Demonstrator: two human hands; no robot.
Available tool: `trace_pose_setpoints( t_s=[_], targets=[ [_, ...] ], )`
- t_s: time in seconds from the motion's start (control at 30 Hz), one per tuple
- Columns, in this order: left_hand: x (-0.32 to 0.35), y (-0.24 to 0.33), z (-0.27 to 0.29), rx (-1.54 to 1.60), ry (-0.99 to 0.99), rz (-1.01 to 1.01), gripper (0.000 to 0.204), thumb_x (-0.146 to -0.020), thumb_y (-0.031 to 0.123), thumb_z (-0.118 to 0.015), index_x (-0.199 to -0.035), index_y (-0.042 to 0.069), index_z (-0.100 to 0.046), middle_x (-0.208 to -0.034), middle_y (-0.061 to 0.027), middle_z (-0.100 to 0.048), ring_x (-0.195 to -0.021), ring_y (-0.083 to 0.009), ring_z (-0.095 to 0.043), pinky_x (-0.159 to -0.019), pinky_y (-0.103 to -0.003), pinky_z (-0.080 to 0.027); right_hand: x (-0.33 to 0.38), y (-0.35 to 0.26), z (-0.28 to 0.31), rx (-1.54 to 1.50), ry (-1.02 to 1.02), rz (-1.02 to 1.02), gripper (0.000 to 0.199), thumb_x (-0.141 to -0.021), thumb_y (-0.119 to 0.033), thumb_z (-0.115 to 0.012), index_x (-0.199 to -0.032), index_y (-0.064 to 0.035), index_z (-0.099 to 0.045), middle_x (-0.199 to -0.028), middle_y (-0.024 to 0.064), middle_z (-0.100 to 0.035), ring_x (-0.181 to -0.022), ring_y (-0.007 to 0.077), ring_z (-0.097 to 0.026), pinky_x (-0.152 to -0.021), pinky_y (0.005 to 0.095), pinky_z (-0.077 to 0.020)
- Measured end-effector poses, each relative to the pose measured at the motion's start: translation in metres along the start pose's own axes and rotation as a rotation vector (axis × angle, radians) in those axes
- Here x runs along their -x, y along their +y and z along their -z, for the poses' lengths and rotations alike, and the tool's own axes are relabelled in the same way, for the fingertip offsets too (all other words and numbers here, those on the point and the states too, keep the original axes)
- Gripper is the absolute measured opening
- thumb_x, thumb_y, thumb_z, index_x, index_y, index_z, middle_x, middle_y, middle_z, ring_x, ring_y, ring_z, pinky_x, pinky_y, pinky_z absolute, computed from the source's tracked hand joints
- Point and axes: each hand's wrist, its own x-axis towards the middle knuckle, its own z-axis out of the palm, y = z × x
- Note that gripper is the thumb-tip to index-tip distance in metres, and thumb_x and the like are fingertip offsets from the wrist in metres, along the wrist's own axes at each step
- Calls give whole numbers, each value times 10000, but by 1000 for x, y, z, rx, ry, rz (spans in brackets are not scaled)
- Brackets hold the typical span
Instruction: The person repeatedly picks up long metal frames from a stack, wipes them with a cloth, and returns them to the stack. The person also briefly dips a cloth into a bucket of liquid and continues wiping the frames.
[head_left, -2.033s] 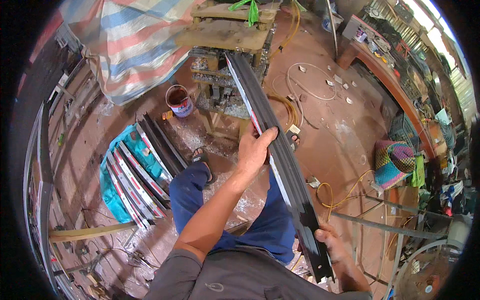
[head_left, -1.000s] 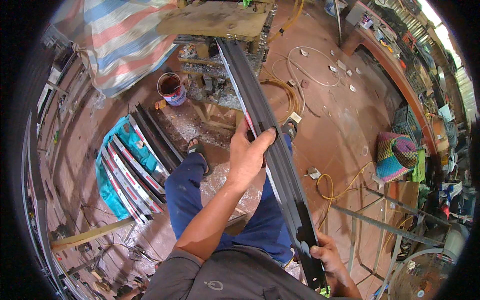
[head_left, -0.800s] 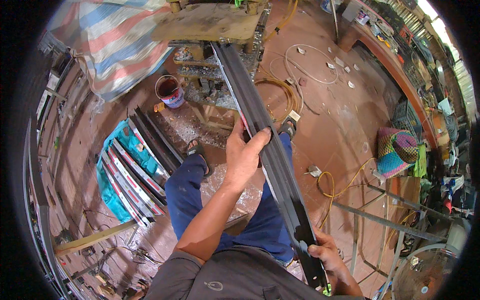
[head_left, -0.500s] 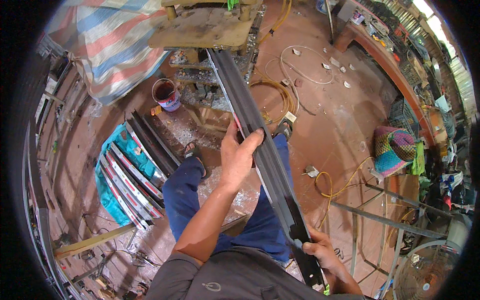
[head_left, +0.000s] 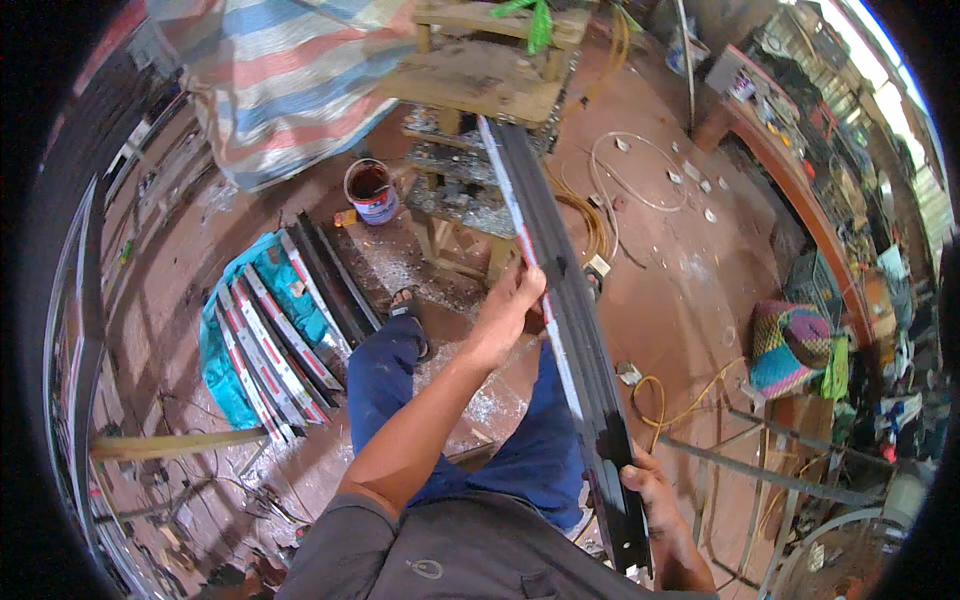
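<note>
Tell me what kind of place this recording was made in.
Most likely a small metal or window-frame workshop, open on one side. Both hands hold a long dark metal profile running to a rough wooden workbench, more profiles lie stacked on the reddish floor, and shavings and cables are scattered about.

A round paint can with a red and blue label stands on the floor, just beside the wooden bench; no signs or screens

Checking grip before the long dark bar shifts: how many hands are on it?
2: left hand at the dark bar's middle, right hand gripping near its close end.
</note>
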Motion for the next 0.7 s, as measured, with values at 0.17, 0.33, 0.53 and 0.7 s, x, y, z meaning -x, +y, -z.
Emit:
trace_pose_setpoints(
  t_s=[0.17,0.33,0.53,0.7],
  targets=[
    [88,-74,86,-196,-235,334,629,-1040,615,-576,-1373,83,-589,-1032,-30,-651,-726,-129,-551,-648,-324,-486,1,-1,-11,63,22,42,791,-862,-361,-687,-1560,-62,-466,-1153,144,-723,-834,254,-741,-732,376,-635],
    [189,-152,154,282,116,774,619,-1027,592,-611,-1401,101,-570,-1115,-92,-637,-924,-198,-653,-809,-349,-553,1,4,-15,89,55,118,802,-814,-442,-709,-1463,-9,-525,-1072,196,-725,-752,258,-728,-641,368,-611],
    [196,-192,172,71,30,679,654,-1006,550,-663,-1445,82,-537,-1171,-128,-649,-974,-233,-679,-790,-389,-553,-7,19,4,84,23,150,722,-797,-455,-766,-1325,-3,-573,-1025,171,-725,-736,263,-723,-622,403,-635],
    [193,-193,171,3,89,676,667,-1002,539,-671,-1465,76,-543,-1163,-130,-655,-920,-219,-677,-744,-359,-539,-16,30,25,85,-4,169,703,-828,-464,-752,-1314,12,-577,-1015,160,-721,-747,269,-724,-620,408,-629]
  ],
)
